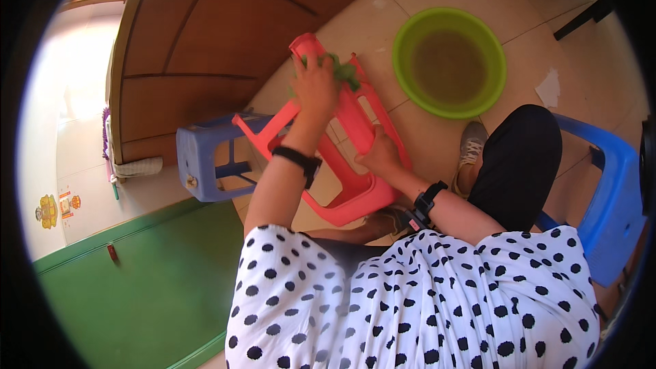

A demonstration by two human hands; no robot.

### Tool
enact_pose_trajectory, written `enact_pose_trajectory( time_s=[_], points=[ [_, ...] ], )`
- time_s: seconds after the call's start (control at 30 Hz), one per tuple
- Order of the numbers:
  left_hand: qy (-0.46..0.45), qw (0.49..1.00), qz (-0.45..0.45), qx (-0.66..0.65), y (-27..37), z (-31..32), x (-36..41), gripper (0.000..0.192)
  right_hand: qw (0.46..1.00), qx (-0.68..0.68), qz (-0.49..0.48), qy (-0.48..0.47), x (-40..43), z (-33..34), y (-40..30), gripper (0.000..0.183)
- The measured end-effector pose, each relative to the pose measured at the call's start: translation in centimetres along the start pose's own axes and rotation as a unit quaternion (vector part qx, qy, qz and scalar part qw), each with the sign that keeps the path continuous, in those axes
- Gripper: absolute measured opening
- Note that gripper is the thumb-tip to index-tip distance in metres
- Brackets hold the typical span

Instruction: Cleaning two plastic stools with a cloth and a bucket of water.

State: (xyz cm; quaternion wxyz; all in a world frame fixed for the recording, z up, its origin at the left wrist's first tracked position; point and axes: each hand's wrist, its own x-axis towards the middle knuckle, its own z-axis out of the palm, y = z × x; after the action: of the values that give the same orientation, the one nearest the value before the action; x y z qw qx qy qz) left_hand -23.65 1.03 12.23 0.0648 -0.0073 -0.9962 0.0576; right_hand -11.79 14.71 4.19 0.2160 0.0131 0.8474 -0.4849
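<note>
A red plastic stool (353, 207) is tipped over in front of me, some of its legs pointing away. My left hand (315, 87), with a black band on the wrist, presses a crumpled green cloth (346, 72) against the far part of one leg. Part of the cloth is hidden under the fingers. Nearer to me, my right hand (380, 154) grips the stool by the same part of its frame, thumb on top. Beyond the stool to the right, a lime-green basin (500, 61) on the tiled floor holds murky brownish water.
A blue plastic stool (197, 164) stands at the left beside the brown wooden panelling (205, 36). Another blue stool (610, 215) is at my right. White scrap (549, 89) lies on the floor past the basin. A green panel (148, 287) spans the lower left.
</note>
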Motion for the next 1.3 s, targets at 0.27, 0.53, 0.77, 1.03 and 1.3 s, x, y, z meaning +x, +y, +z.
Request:
enact_pose_trajectory(
  time_s=[0.27, 0.53, 0.77, 1.03, 1.3],
  points=[
    [0.023, 0.991, -0.119, 0.05, -2.0, -0.5, 7.8, 0.048, 1.0, 0.016, 0.002, -0.004, -0.2, -0.2, -0.1, 0.072],
    [0.091, 0.982, -0.15, -0.066, -5.2, 1.7, 6.8, 0.05, 0.999, 0.043, -0.003, 0.009, -0.2, -0.6, -0.1, 0.07],
    [0.111, 0.988, -0.102, 0.015, -5.4, 2.6, 3.6, 0.048, 0.999, 0.022, -0.008, 0.031, 0.1, 0.2, 0.7, 0.07],
    [0.054, 0.994, -0.017, 0.091, -2.7, 3.3, -2.2, 0.039, 0.986, 0.157, -0.053, -0.023, 3.6, 2.7, 5.1, 0.066],
    [0.021, 1.0, 0.007, 0.0, 1.8, 5.9, -10.6, 0.033, 0.813, 0.555, 0.109, -0.136, 6.9, 2.9, 6.5, 0.083]
  ],
)
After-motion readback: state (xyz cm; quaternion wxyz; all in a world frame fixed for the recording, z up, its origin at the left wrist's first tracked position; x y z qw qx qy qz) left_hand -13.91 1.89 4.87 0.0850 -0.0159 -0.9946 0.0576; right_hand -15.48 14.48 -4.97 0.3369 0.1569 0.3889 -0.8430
